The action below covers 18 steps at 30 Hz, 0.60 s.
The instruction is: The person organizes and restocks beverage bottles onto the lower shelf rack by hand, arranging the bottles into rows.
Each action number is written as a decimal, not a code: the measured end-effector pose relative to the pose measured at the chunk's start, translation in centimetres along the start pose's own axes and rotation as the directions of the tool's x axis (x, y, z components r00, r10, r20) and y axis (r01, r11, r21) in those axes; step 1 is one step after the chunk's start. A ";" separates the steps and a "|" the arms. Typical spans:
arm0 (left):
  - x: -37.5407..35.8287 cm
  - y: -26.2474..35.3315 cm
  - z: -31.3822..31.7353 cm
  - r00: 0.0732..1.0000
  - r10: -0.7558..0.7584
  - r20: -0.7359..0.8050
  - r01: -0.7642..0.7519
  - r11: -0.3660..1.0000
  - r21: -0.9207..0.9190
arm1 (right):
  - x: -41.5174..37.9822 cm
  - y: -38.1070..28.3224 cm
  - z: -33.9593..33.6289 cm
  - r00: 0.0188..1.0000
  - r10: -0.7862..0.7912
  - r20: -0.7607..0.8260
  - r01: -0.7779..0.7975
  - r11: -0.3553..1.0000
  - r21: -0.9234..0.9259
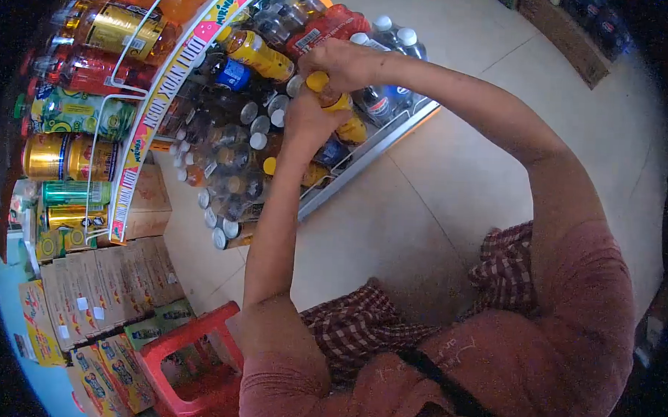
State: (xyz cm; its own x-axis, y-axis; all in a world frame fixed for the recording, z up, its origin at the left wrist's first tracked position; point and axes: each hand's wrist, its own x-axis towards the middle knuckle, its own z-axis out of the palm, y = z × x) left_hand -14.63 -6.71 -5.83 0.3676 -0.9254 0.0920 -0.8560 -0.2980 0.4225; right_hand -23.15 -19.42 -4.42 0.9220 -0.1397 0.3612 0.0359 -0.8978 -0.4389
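My left hand is among the drink bottles on the rack, its fingers curled at a yellow-capped bottle. Just above it, my right hand bends over the same bottle, beside a red-wrapped pack. Its fingertips are partly hidden, so what they grip is unclear. A yellow-labelled bottle lies tilted to the left of my hands. Dark bottles with white caps stand to the right.
A curved shelf holding cans and bottles rises at the left. The rack's metal edge faces me. A red plastic stool and stacked cartons are at lower left. Another carton sits at upper right.
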 end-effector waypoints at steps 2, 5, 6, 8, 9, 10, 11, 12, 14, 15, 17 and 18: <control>0.0 0.2 -0.1 0.998 -0.067 0.009 0.067 0.995 0.070 | -0.4 -0.5 -0.4 1.000 -0.024 -0.011 0.024 1.000 0.010; 0.0 0.4 -0.5 0.994 -0.077 0.081 0.068 0.992 0.106 | -0.6 -1.3 -0.6 0.997 0.036 0.062 -0.037 0.999 0.021; 0.1 -0.1 -0.4 0.994 -0.080 0.079 0.072 0.992 0.106 | -0.7 -1.4 -0.4 0.994 0.041 0.097 -0.041 0.999 -0.004; 0.3 -1.3 0.1 0.987 -0.086 0.136 0.064 0.986 0.153 | -0.8 -1.7 -0.1 0.990 0.040 0.136 -0.036 0.999 -0.030; 0.1 -0.9 -0.3 0.987 -0.091 0.133 0.071 0.986 0.151 | -0.9 -2.0 0.0 0.983 0.047 0.177 -0.046 0.999 -0.009; -0.1 -0.3 -0.8 0.970 -0.125 0.210 0.084 0.978 0.191 | -1.1 -2.3 0.1 0.975 0.053 0.218 -0.057 0.998 0.012; -0.2 0.1 -1.2 0.946 -0.160 0.284 0.094 0.968 0.232 | -1.1 -2.5 0.2 0.964 0.058 0.259 -0.068 0.997 0.031; -0.3 -0.1 -1.5 0.947 -0.164 0.277 0.101 0.968 0.229 | -0.9 -2.5 0.3 0.963 0.051 0.263 -0.061 0.998 0.029; -0.3 -0.5 -2.1 0.945 -0.074 0.320 0.045 0.994 0.097 | -0.4 -2.4 0.7 0.963 0.086 0.254 -0.069 0.995 -0.076; 0.0 -1.4 -1.9 0.947 -0.077 0.312 0.050 0.994 0.095 | -0.3 -2.3 0.7 0.963 0.079 0.257 -0.060 0.995 -0.079; 1.1 -4.0 -1.5 0.921 0.044 0.386 -0.077 0.994 0.071 | 0.2 -1.9 0.7 0.945 -0.007 0.328 0.015 1.000 -0.022; 1.1 -4.4 -2.4 0.923 0.042 0.382 -0.075 0.995 0.072 | 0.5 -1.6 0.9 0.935 -0.005 0.355 0.017 0.999 -0.031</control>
State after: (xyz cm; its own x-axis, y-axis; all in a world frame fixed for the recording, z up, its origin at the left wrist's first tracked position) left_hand -9.58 -5.91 -5.45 0.1650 -0.9563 -0.2414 -0.9048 -0.2442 0.3488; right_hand -22.43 -17.67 -4.27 0.9986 0.0218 0.0481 0.0396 -0.9127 -0.4066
